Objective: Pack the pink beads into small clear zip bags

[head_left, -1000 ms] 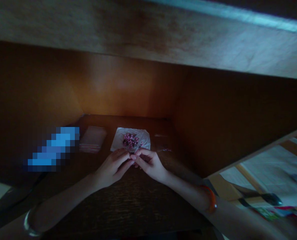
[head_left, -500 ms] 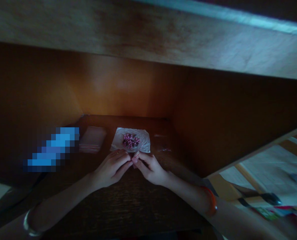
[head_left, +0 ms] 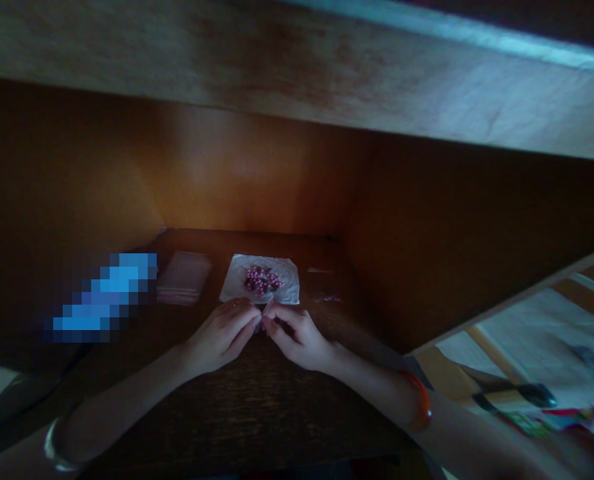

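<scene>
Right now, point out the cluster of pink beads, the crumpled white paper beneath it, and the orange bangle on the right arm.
Cluster of pink beads [head_left: 261,281], head view, middle of the cluster.
Crumpled white paper [head_left: 287,287], head view, bare right side.
Orange bangle [head_left: 421,401], head view, outer band.

Desk: dark wood | far left: pixelated blue object | beside it: stack of clear bags | overhead: wooden shelf | lower right, past desk edge: white sheet

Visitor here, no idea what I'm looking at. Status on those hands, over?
Left hand and right hand meeting at the fingertips, small item between them, too small to identify. Pink beads on white paper just ahead. Clear bag off left.
</scene>
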A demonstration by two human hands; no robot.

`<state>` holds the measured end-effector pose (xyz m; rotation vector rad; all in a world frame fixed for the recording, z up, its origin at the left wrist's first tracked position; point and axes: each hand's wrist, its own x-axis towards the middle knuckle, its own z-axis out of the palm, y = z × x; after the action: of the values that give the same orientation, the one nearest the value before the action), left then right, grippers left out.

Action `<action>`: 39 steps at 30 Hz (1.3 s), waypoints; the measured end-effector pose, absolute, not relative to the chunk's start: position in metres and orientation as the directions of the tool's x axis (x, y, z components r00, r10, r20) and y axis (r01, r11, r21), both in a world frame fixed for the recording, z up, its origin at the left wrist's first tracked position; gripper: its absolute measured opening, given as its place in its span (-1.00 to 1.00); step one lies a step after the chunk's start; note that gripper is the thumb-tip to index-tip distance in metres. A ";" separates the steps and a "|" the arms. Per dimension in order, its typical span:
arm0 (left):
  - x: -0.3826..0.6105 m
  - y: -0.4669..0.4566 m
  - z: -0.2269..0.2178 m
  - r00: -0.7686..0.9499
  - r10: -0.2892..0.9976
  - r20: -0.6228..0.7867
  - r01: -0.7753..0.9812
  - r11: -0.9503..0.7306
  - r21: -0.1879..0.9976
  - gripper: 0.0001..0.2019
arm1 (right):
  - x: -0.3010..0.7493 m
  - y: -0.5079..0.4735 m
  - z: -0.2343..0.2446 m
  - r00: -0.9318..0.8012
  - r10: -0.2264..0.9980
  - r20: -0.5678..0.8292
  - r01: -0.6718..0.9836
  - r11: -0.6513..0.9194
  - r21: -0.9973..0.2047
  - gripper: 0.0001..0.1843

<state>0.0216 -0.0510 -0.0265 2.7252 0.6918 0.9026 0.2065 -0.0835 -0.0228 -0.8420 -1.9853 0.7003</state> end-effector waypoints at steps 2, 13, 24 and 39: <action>0.022 -0.051 -0.026 0.715 0.476 0.512 0.374 -0.879 0.296 -0.83 | 0.207 -0.084 -0.025 -0.393 0.787 0.476 0.306 0.600 -0.739 -0.81; 0.022 -0.054 -0.026 0.746 0.506 0.433 0.366 -0.854 0.369 -0.94 | 0.206 -0.083 -0.026 -0.356 0.818 0.451 0.314 0.559 -0.767 -0.82; 0.023 -0.053 -0.030 0.683 0.510 0.523 0.325 -0.853 0.407 -0.91 | 0.206 -0.084 -0.030 -0.322 0.802 0.503 0.350 0.594 -0.724 -0.80; 0.022 -0.053 -0.026 0.670 0.524 0.527 0.295 -0.838 0.458 -0.88 | 0.206 -0.083 -0.028 -0.355 0.787 0.504 0.372 0.614 -0.697 -0.81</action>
<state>0.0225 -0.0526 -0.0256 2.5515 0.6479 0.9557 0.2061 -0.0835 -0.0278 -0.9172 -1.9616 0.5984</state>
